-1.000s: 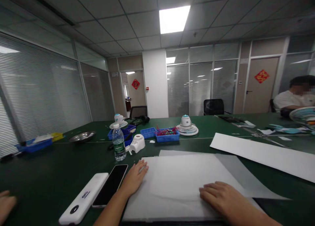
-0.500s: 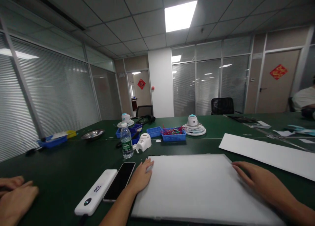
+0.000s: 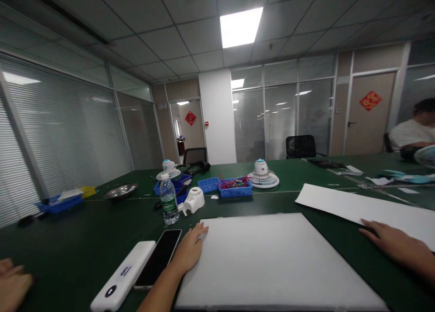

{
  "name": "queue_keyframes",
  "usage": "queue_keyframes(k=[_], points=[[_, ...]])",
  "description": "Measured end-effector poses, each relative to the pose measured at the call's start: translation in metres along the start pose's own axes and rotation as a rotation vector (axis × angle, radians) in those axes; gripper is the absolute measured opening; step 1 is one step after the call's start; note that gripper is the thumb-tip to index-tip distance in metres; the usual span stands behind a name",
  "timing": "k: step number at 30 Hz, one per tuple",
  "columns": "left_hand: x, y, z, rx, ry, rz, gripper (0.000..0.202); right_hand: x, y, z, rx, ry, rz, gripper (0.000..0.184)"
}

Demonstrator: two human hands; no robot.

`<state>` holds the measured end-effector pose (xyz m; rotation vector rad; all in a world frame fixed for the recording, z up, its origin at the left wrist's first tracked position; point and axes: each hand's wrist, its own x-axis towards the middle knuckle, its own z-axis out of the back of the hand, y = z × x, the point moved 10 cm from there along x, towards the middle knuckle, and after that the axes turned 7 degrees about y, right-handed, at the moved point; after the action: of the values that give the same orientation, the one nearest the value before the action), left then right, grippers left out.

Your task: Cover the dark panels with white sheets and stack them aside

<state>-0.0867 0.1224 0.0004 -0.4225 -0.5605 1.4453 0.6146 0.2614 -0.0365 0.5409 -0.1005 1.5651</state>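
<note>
A large flat white panel lies on the green table in front of me. My left hand rests on its far left corner, fingers stretched out over the edge. To the right, my right hand is off the panel, fingers extended at the near edge of a long white sheet. Whether those fingertips touch the sheet or stop just short, I cannot tell. Left of my left hand lie a dark-screened phone and a white power bank with a handwritten mark.
A water bottle and a white plastic housing stand beyond the phone. Behind are a blue tray of red wires and a white fan part. A metal bowl sits left. Another person's hand shows at lower left.
My right hand has moved right, off the panel's edge to the long sheet. My left hand stays on the panel. The view has turned slightly right, and the other person's hands shifted left.
</note>
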Motion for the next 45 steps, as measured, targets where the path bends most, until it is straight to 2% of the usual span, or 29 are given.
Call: queue_keyframes(k=[3,8,10,12,14,16,20,22,24,29,34,39,45], points=[[0.0,0.0,-0.001,0.0,0.0,-0.004,0.058,-0.009,0.023,0.003,-0.059,0.105,-0.005,0.047],[0.0,0.001,-0.002,-0.008,-0.001,-0.007,0.056,-0.028,0.085,0.053,-0.141,0.045,-0.004,0.041],[0.0,0.002,-0.002,-0.011,-0.006,-0.002,0.056,-0.032,0.109,0.065,-0.157,0.025,0.02,0.042],[0.0,0.002,-0.001,-0.003,-0.005,-0.003,0.055,-0.037,0.139,0.068,-0.164,0.023,0.089,0.041],[-0.001,0.001,-0.001,0.006,-0.002,-0.014,0.053,-0.047,0.179,0.066,-0.163,0.032,0.213,0.038],[-0.001,-0.001,0.0,-0.001,-0.009,-0.022,0.05,-0.067,0.231,0.061,-0.141,0.061,0.412,0.032],[-0.002,-0.004,0.002,-0.05,-0.038,-0.024,0.055,-0.134,0.335,0.056,-0.106,0.111,0.821,0.024],[-0.002,-0.006,0.002,-0.063,-0.034,-0.021,0.058,-0.165,0.371,0.057,-0.097,0.115,0.948,0.02],[-0.001,-0.007,0.001,-0.056,-0.024,-0.011,0.059,-0.187,0.397,0.061,-0.054,0.115,1.031,0.019],[0.0,-0.006,0.001,-0.014,-0.046,-0.001,0.058,-0.21,0.427,0.088,0.073,0.153,1.161,0.023],[-0.001,-0.005,0.0,-0.049,-0.029,0.028,0.068,-0.208,0.436,0.114,0.146,0.35,1.192,0.032],[-0.004,-0.008,0.0,-0.039,-0.019,0.051,0.07,-0.212,0.44,0.11,0.09,0.569,1.194,0.039],[-0.003,-0.016,-0.006,0.093,0.035,0.018,0.062,-0.205,0.431,0.1,0.187,0.634,1.105,0.041]])
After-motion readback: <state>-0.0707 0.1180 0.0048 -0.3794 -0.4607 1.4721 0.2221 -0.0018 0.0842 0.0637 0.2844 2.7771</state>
